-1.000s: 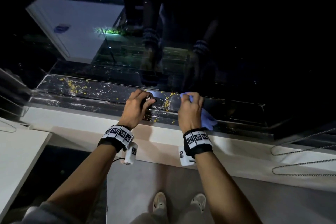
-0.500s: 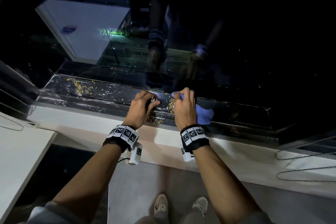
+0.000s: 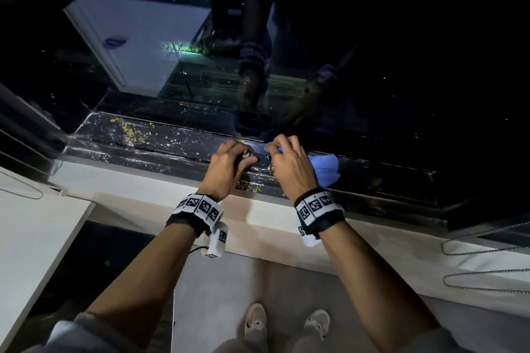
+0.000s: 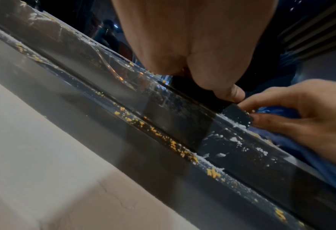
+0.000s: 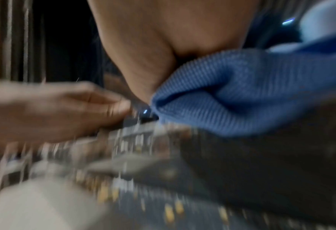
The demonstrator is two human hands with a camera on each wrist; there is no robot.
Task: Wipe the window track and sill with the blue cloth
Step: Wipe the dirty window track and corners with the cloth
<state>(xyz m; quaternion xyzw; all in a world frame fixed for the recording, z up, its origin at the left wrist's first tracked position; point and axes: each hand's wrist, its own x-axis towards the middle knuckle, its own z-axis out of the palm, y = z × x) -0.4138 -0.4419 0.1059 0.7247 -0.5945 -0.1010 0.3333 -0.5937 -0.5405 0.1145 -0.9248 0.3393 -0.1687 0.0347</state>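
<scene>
- Window track (image 3: 177, 149) is a long dark strip that runs along the bottom of the glass (image 3: 372, 66), and it is dirty with yellow crumbs (image 3: 129, 130) and white powder (image 4: 236, 140).
- Sill (image 3: 137, 183) is the pale ledge just below the track, on the side near the person.
- White table (image 3: 31, 226) sits at the left, below the sill.
- Left hand (image 3: 229, 165) rests on the track with its fingers curled round a small dark tool (image 3: 247, 158); the left wrist view shows the thumb (image 4: 228, 91) pressing a flat dark blade (image 4: 237, 116) down onto the track.
- Right hand (image 3: 289, 163) is just beside the left hand, to its right, also on the track.
- Blue cloth (image 3: 325, 167) is bunched under the right hand, which grips it with curled fingers; part of it sticks out to the right and lies on the track.
- In the left wrist view, 1 of the right hand's fingertips (image 4: 261, 120) touches the end of the blade.
- Right wrist view is blurry, but the ribbed blue cloth (image 5: 252, 93) shows just under the palm.
- 2 wristbands (image 3: 200, 205) with black and white squares sit on the wrists.
- 2 pale shoes (image 3: 255, 321) stand on the floor at the bottom.
</scene>
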